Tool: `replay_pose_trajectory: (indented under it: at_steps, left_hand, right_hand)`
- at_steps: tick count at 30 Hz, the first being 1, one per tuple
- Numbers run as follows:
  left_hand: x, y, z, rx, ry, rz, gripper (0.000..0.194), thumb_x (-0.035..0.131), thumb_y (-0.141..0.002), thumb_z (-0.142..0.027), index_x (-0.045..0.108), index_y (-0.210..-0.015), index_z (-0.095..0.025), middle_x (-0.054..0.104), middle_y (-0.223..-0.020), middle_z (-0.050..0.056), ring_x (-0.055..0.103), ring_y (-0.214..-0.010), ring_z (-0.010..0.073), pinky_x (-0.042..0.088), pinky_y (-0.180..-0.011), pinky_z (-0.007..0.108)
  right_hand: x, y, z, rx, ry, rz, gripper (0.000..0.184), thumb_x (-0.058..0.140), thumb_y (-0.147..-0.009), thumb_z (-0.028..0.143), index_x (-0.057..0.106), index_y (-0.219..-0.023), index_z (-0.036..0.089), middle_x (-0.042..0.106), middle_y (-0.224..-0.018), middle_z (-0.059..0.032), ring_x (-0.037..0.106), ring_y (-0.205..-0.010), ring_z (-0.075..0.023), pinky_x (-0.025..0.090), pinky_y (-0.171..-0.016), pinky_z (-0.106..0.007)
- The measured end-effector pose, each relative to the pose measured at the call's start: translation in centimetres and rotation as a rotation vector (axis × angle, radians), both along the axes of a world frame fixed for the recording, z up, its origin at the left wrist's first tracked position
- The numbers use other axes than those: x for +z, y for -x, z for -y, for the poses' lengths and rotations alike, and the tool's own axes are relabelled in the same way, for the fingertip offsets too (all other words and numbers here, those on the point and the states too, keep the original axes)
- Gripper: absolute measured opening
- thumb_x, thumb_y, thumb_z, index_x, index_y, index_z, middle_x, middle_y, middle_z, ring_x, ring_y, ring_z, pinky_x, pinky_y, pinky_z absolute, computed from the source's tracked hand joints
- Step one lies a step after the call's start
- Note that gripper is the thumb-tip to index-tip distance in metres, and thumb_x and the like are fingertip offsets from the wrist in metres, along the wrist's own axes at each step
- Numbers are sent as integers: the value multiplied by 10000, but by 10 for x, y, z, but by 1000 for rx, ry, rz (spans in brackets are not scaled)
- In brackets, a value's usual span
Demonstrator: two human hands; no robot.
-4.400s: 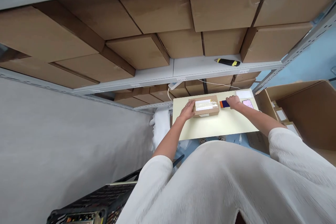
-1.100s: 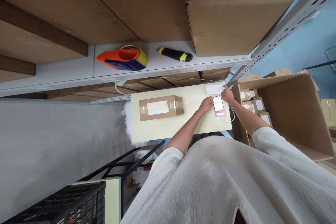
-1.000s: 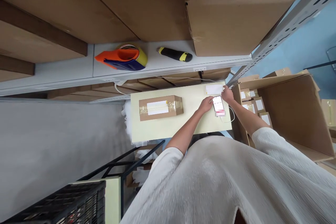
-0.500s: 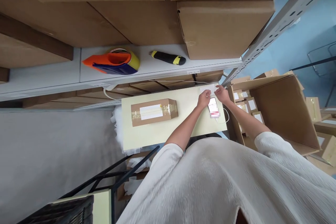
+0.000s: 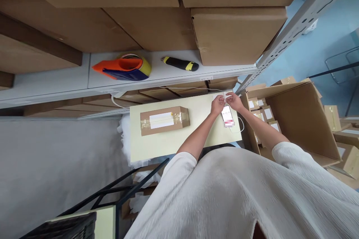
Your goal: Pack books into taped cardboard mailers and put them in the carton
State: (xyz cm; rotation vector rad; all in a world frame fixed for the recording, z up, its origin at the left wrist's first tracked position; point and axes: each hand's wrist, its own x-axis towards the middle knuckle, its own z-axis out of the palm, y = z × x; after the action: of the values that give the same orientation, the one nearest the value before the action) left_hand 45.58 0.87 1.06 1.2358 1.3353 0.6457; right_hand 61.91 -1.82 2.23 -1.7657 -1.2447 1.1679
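At the far right end of the pale tabletop (image 5: 165, 147), my left hand (image 5: 217, 105) and my right hand (image 5: 234, 101) almost meet. Both have closed fingers, pinching a small white slip of paper (image 5: 224, 96) between them; the fingers cover part of it. Just below the fingertips lies a phone (image 5: 226, 113) with a lit screen. A white cable (image 5: 241, 127) curls beside it. Left of my arms, a taped cardboard box (image 5: 165, 120) with a white label rests on the table, apart from both hands.
On the shelf (image 5: 112, 86) above are an orange and blue tape dispenser (image 5: 123, 68) and a black and yellow utility knife (image 5: 181, 63). Large cartons (image 5: 238, 33) fill the rack. At right, an open carton (image 5: 303, 119) holds several small labelled boxes. White wrapping (image 5: 126, 138) hangs at the table's left.
My right hand has moved left towards my left hand. The paper, spread between them before, now appears gathered or folded at the fingertips.
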Motion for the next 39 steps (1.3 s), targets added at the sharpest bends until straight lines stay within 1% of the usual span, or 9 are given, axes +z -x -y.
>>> replay_pose_trajectory:
  at_steps: [4, 8, 11, 19, 23, 27, 32, 36, 39]
  left_hand:
    - [2, 3, -2, -30, -3, -55, 419, 817, -851, -90, 733, -1233, -238, 776, -991, 15, 743, -871, 167, 618, -899, 328]
    - [5, 9, -3, -85, -32, -126, 459, 802, -845, -72, 734, -1262, -252, 780, -994, 9, 738, -853, 167, 612, -891, 320]
    - [4, 11, -4, -101, -55, -170, 499, 786, -826, -46, 736, -1269, -268, 788, -999, 3, 736, -861, 170, 608, -907, 320]
    - [3, 13, -4, -62, -40, -79, 497, 774, -794, -31, 749, -1237, -254, 742, -883, -16, 711, -802, 171, 604, -893, 326]
    - [7, 15, -2, -44, -14, -73, 520, 782, -774, -20, 756, -1244, -241, 747, -889, -4, 714, -817, 176, 602, -922, 341]
    - [8, 16, 1, -49, -22, -70, 483, 808, -789, -55, 745, -1233, -234, 736, -894, -7, 708, -805, 169, 607, -919, 337]
    - [7, 14, 2, -40, -30, -76, 466, 787, -790, -42, 738, -1209, -239, 712, -885, -19, 689, -793, 159, 601, -898, 324]
    - [8, 14, 1, -21, -5, -84, 507, 734, -764, 10, 738, -1200, -249, 722, -903, -15, 695, -825, 170, 590, -919, 335]
    - [10, 17, -1, -1, -13, -109, 496, 693, -769, 33, 722, -1176, -249, 720, -909, -10, 699, -848, 180, 579, -938, 348]
  right_hand:
    - [5, 4, 0, 9, 8, -46, 289, 725, -758, 285, 624, -1028, 276, 807, -835, 11, 803, -852, -255, 631, -839, -400]
    - [12, 9, 0, 7, 20, -23, 215, 733, -749, 276, 615, -929, 277, 791, -794, 9, 792, -837, -264, 625, -835, -408]
    - [16, 12, 0, 2, 37, -10, 199, 751, -757, 279, 612, -899, 274, 782, -787, 2, 771, -808, -255, 621, -803, -395]
    - [19, 18, 2, 17, 48, 12, 210, 779, -795, 338, 607, -896, 273, 792, -821, -2, 758, -819, -232, 616, -784, -359]
    - [19, 20, 4, 6, 40, 18, 183, 748, -799, 308, 591, -886, 273, 774, -826, -1, 754, -824, -228, 609, -794, -363]
    - [19, 22, 5, -6, 53, 1, 178, 720, -769, 268, 583, -883, 269, 768, -834, -2, 747, -810, -225, 599, -785, -365]
    - [16, 24, 4, -14, 62, -23, 171, 701, -765, 297, 578, -881, 268, 754, -825, -7, 721, -794, -224, 579, -760, -357]
    - [10, 22, 6, -8, 33, 64, 123, 663, -825, 315, 589, -916, 276, 744, -844, -8, 699, -814, -225, 572, -781, -355]
    - [7, 17, 8, 63, -30, 210, 90, 583, -891, 258, 630, -967, 271, 747, -928, -30, 684, -866, -236, 568, -842, -368]
